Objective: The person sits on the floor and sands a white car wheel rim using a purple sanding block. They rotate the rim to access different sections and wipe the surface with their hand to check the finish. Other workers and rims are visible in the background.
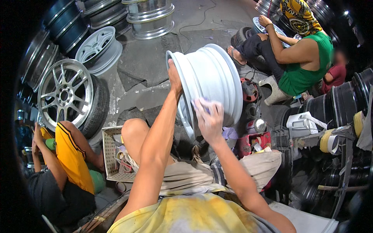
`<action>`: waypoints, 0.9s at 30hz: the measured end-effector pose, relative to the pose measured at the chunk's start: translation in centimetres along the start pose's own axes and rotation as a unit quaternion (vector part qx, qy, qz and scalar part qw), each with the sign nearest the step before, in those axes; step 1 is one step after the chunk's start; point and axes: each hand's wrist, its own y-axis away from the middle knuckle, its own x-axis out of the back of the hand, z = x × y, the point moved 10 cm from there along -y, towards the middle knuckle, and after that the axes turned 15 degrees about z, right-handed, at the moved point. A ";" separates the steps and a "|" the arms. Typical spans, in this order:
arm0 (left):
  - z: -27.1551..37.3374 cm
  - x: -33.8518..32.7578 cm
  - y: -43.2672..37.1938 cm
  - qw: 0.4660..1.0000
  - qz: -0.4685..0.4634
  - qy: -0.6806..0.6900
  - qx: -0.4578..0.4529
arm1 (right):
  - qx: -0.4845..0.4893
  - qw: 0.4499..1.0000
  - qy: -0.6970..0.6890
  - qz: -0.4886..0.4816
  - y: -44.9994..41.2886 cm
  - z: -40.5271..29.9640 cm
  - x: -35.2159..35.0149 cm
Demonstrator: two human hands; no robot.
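A pale grey-white car wheel rim (215, 84) stands on edge in front of me, its barrel facing up and to the right. My left hand (174, 76) grips the rim's left flange near its top, with the fingers partly hidden behind the edge. Against the lower part of the barrel, near the left flange, my right hand (208, 119) presses a purple abrasive-like piece, mostly covered by the fingers. Whitish dust coats the right hand. Part of the rim's face shows below the left flange.
A co-worker in a green top (306, 64) sits at right with another rim; one in yellow shorts (70, 157) sits at left by a spoked wheel (64, 96). Near my knees are a plastic basket (112, 177), a red container (243, 145) and a can (256, 125). Stacked rims (150, 17) stand beyond.
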 end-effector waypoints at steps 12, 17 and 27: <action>0.7 0.0 1.0 1.000 0.014 -0.010 0.009 | -0.014 1.000 0.001 0.013 -0.1 -0.8 0.9; 0.2 -0.2 1.3 0.999 -0.005 0.029 0.013 | -0.011 1.000 -0.018 -0.007 -4.9 0.5 -2.1; 0.7 0.0 -1.9 0.999 0.033 -0.032 0.015 | -0.074 0.993 0.012 -0.086 5.6 2.3 4.4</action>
